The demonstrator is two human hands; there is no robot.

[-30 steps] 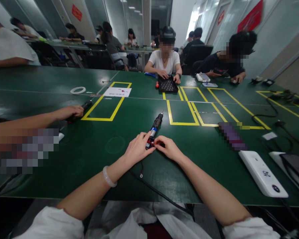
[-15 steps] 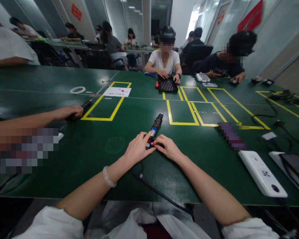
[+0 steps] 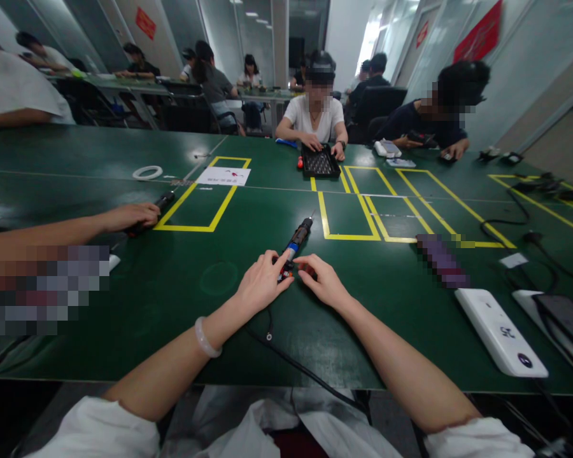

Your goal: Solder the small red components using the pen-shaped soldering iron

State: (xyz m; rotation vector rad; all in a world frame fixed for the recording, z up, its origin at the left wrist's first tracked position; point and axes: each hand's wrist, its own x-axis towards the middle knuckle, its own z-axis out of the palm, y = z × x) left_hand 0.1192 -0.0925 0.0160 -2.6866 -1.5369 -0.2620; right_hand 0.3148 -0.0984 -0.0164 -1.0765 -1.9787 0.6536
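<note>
An electric screwdriver [image 3: 300, 236] lies on the green table in front of me, its bit pointing away and slightly right. Its rear housing appears opened: a blue and silver section and small red and black parts show. My left hand [image 3: 262, 281] is closed around the rear end, thumb and fingers on either side of it. Just to the right of that end is my right hand [image 3: 322, 280], fingers bent, with a small gap between thumb and forefinger and nothing visible between them. A black cable [image 3: 298, 364] with a small ring terminal [image 3: 268, 337] runs from under my left hand to the table edge.
On the right are a phone [image 3: 442, 261], a white power bank [image 3: 501, 334] and black cables [image 3: 506, 222]. At left, a co-worker's hand [image 3: 134, 216] rests on another dark tool. Opposite, a person handles a black tray [image 3: 321, 162]. Yellow tape [image 3: 353, 237] marks rectangles.
My right hand has drawn slightly away from the rear of the screwdriver, where its fingertips were touching the red parts. My left hand keeps its hold, nearly unmoved.
</note>
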